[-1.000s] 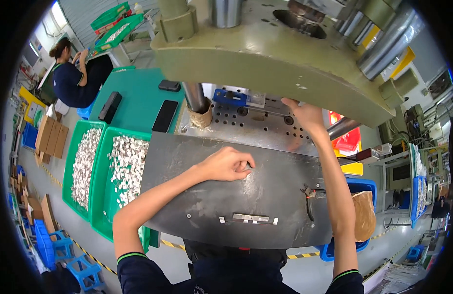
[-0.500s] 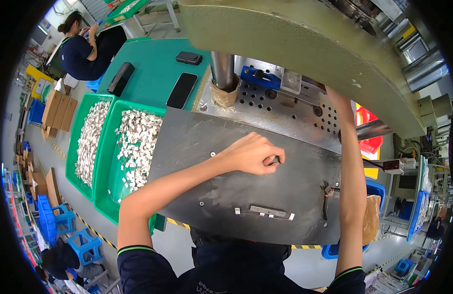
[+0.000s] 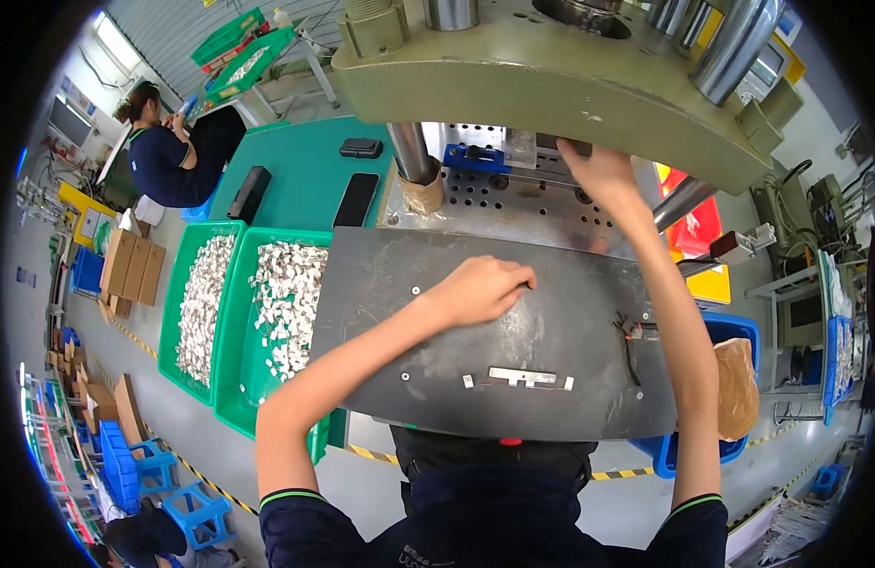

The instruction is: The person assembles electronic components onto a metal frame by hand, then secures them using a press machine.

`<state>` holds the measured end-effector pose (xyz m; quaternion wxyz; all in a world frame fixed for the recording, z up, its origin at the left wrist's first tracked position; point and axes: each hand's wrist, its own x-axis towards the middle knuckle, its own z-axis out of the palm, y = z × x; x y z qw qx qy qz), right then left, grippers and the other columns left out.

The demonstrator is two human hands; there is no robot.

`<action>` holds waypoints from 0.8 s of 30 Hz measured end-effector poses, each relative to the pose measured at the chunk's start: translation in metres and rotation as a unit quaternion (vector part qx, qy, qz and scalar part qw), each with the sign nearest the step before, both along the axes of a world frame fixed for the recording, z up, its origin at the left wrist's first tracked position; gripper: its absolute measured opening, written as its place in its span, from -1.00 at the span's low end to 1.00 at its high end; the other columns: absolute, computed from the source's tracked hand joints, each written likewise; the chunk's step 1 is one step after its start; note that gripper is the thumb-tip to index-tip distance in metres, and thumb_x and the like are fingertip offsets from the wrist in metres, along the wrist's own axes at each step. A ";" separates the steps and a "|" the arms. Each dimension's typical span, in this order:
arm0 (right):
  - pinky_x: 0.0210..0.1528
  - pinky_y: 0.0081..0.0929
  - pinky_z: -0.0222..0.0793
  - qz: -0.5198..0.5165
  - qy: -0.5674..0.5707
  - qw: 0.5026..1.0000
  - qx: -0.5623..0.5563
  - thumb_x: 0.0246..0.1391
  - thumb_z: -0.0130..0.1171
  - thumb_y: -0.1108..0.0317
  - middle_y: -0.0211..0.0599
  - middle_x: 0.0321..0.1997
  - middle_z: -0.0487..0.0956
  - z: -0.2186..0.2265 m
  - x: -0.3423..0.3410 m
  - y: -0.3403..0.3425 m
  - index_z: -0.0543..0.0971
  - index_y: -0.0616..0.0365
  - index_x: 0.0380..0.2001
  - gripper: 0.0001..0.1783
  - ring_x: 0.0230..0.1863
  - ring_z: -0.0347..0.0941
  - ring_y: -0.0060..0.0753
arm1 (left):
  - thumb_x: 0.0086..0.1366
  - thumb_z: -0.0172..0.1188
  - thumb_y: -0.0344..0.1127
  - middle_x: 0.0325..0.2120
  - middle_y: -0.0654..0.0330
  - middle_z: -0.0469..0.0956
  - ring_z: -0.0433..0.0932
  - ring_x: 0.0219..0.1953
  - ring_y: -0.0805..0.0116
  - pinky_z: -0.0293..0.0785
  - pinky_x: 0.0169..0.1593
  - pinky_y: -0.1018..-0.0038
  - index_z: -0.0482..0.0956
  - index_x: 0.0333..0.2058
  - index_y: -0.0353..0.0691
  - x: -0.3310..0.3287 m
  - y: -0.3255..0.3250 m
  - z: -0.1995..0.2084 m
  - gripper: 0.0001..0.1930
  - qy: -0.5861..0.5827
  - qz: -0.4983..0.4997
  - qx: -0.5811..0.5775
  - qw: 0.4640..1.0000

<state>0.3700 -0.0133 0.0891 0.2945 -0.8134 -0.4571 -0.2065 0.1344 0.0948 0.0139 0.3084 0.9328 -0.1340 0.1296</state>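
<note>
My left hand [image 3: 483, 290] hovers over or rests on the dark work plate [image 3: 437, 350], its fingers curled together. Whatever they may hold is hidden. Under the green press head [image 3: 551, 95], my right hand [image 3: 598, 172] reaches in beside the clear block [image 3: 521, 150] and the blue clamp-like fixture [image 3: 473, 157]. Its thumb stretches away from the other fingers, which the press head partly covers; nothing shows in its grasp. Near the plate's front edge lies a small metal bar [image 3: 522, 375] with white connectors and thin wire along it. Dark-handled cutters [image 3: 628, 348] lie at the plate's right.
Green bins [image 3: 267, 371] of white connectors stand at the left. A phone [image 3: 356, 200] and two black cases lie on the green table [image 3: 300, 156]. Steel columns [image 3: 411, 153] flank the press bed. A blue bin [image 3: 731, 331] with brown paper sits right. Another person [image 3: 163, 151] sits far left.
The view has shifted, showing more of the press top. My right hand now shows below the press head, with its thumb spread. My left hand remains curled over the plate.
</note>
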 end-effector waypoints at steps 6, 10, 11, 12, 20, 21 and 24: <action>-0.22 -0.36 0.56 0.396 0.461 0.773 -0.182 0.24 0.28 0.40 -0.28 -0.35 0.70 0.010 -0.156 -0.165 0.66 0.17 -0.23 -0.90 -0.31 0.68 -0.25 | 0.44 0.21 -0.28 -0.31 0.06 0.58 0.63 -0.25 0.00 0.55 -0.19 0.17 0.61 -0.16 -0.21 -0.152 -0.054 0.056 -0.85 0.305 -0.095 -0.217 0.923; -0.22 -0.27 0.56 0.254 0.591 0.528 -0.555 0.33 0.27 0.15 -0.20 -0.42 0.74 -0.034 -0.205 -0.290 0.68 0.10 -0.03 -0.70 -0.35 0.71 -0.19 | 0.45 0.22 -0.09 -0.36 0.07 0.72 0.69 -0.20 0.04 0.56 -0.18 0.20 0.69 -0.27 -0.22 -0.248 -0.039 0.031 -0.71 0.495 -0.112 -0.221 0.833; -0.21 -0.23 0.55 0.129 0.620 0.535 -0.559 0.29 0.31 0.18 -0.18 -0.41 0.74 -0.049 -0.210 -0.316 0.70 0.10 -0.05 -0.72 -0.35 0.71 -0.18 | 0.38 0.31 -0.16 -0.28 0.11 0.75 0.70 -0.17 0.04 0.56 -0.13 0.22 0.71 -0.30 -0.25 -0.256 -0.038 0.033 -0.75 0.619 0.028 -0.135 0.773; -0.20 -0.20 0.55 0.009 0.636 0.536 -0.555 0.25 0.36 0.22 -0.15 -0.40 0.75 -0.066 -0.213 -0.331 0.72 0.10 -0.07 -0.74 -0.34 0.71 -0.17 | 0.38 0.31 -0.16 -0.28 0.11 0.75 0.70 -0.17 0.04 0.56 -0.13 0.22 0.71 -0.30 -0.25 -0.265 -0.040 0.027 -0.75 0.631 0.027 -0.142 0.762; -0.33 -0.42 0.51 -0.041 0.557 0.810 -0.177 0.18 0.37 0.45 -0.14 -0.38 0.76 -0.112 -0.250 -0.345 0.73 0.36 -0.36 -0.85 -0.36 0.71 -0.37 | 0.28 0.42 -0.32 -0.54 -0.01 0.71 0.72 -0.44 0.07 0.57 -0.27 0.32 0.73 -0.32 -0.39 -0.280 -0.052 -0.024 -0.79 0.340 0.343 -0.184 0.856; -0.30 -0.43 0.55 -0.076 0.591 0.790 -0.141 0.23 0.28 0.50 -0.13 -0.40 0.74 -0.120 -0.252 -0.346 0.71 0.40 -0.36 -0.86 -0.38 0.71 -0.36 | 0.26 0.44 -0.34 -0.60 0.02 0.68 0.67 -0.55 0.09 0.51 -0.37 0.33 0.72 -0.36 -0.43 -0.280 -0.055 -0.030 -0.79 0.329 0.361 -0.195 0.850; -0.31 -0.43 0.57 -0.122 0.591 0.789 -0.113 0.30 0.14 0.56 -0.11 -0.45 0.72 -0.122 -0.260 -0.344 0.68 0.45 -0.36 -0.80 -0.44 0.69 -0.34 | 0.27 0.43 -0.35 -0.61 0.02 0.67 0.65 -0.60 0.14 0.49 -0.42 0.35 0.72 -0.41 -0.43 -0.288 -0.054 -0.043 -0.79 0.308 0.370 -0.199 0.853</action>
